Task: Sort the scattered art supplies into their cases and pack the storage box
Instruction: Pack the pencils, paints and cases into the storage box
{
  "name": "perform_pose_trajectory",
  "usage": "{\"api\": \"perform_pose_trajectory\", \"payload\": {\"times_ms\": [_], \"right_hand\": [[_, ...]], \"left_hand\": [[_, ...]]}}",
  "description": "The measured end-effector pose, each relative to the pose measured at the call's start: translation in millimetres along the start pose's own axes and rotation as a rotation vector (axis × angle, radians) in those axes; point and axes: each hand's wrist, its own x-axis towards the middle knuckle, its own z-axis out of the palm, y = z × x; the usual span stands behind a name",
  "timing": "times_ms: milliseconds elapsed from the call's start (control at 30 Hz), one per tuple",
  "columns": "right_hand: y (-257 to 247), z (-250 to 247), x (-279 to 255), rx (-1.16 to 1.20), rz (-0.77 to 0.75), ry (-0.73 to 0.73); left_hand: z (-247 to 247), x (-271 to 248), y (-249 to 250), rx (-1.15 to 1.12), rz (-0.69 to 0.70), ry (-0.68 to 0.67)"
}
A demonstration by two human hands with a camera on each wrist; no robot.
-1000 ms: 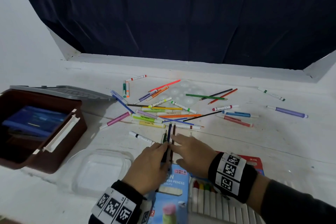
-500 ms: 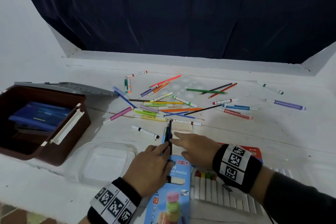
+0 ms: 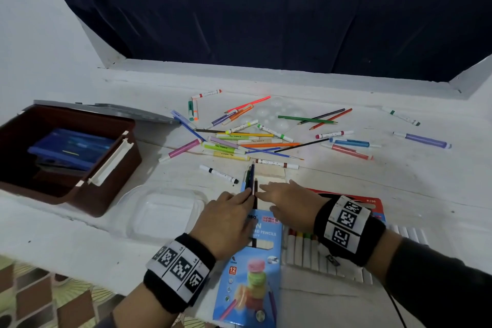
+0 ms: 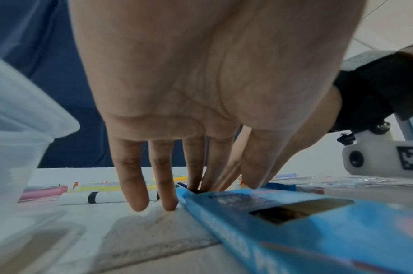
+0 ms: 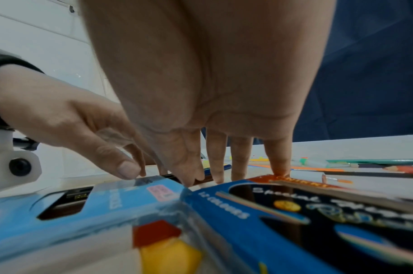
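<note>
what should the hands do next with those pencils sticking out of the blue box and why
Probably slide the pencils deeper into the blue pencil box: their ends jut past its open mouth, and fingers of the left hand and right hand flank them.

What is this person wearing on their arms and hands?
No gloves on the left hand or right hand. Each wrist has a black band with white panels of black square codes, a white camera mount beneath. Dark sleeves.
</note>
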Motion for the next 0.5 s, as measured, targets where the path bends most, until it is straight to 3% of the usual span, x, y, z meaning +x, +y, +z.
{"api": "perform_pose_trajectory", "payload": {"times_ms": [167,500], "right_hand": [[0.7,1.6,-0.6,0.059,0.016,0.052],[-7.4,5.6,1.6,-0.039,0.028,0.091]], "left_hand": [[-1.7,-5.5,-2.3,0.061,0.034,0.039],[2.5,-4.6,3.7,-0.238,-0.005,0.110]]}}
